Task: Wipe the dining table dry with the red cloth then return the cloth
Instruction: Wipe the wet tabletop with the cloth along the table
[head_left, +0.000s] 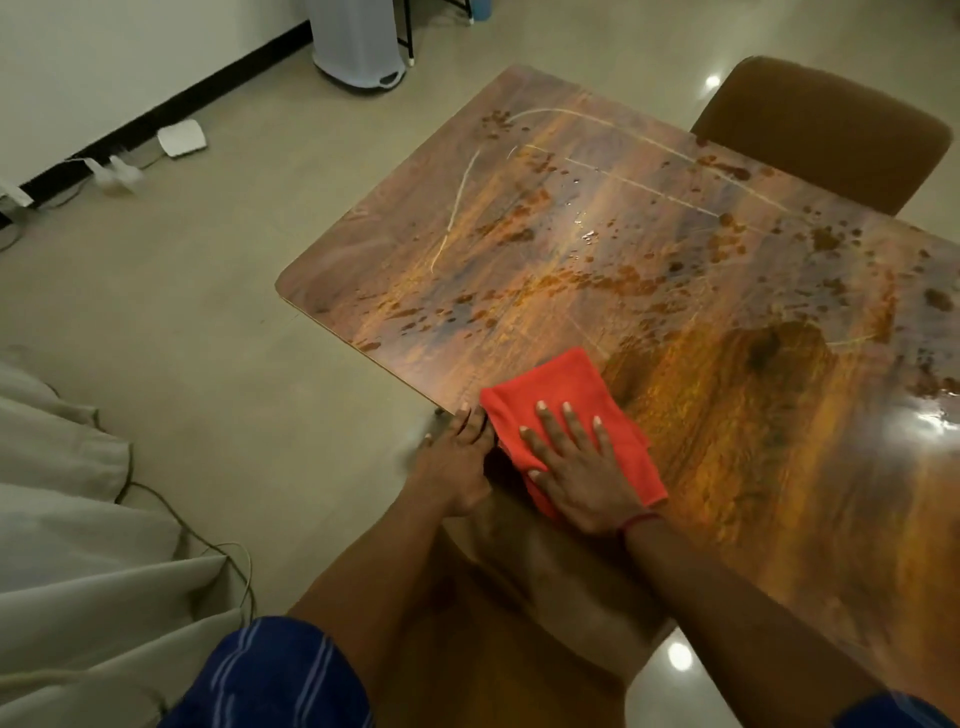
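A folded red cloth (553, 387) lies flat on the brown wooden dining table (467, 249), close to its near-left edge. My right hand (579, 475) presses down on the cloth with its fingers spread. My left hand (460, 465) rests on the table's edge just left of the cloth, fingertips touching the cloth's corner. Water drops and wet streaks cover the table's middle and far side. The patch to the right of the cloth looks smeared.
A brown chair (821, 132) stands at the table's far side and another chair (498, 639) is under my arms. On the floor to the left are a white bin (358, 44), a white router (182, 137) with cables, and a beige curtain (67, 545).
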